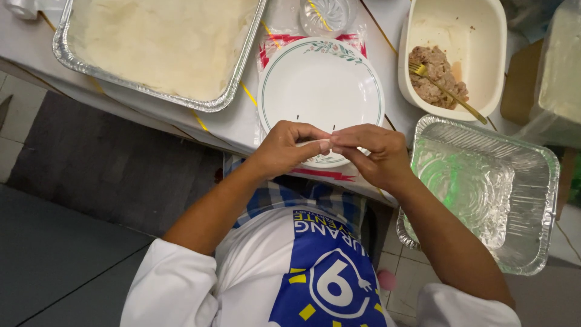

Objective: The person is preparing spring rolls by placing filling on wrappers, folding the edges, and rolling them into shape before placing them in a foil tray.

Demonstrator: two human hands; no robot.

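My left hand and my right hand meet over the near rim of a white plate with a green floral border. Both pinch a small pale piece of dough wrapper between the fingertips. The wrapper is mostly hidden by my fingers. Right of the plate stands a cream rectangular tub holding ground meat filling with a gold fork stuck in it.
A large foil tray at the top left holds flat pale dough sheets. An unfilled foil pan sits at the right, overhanging the table edge. A small clear glass dish stands beyond the plate. Grey floor lies at the left.
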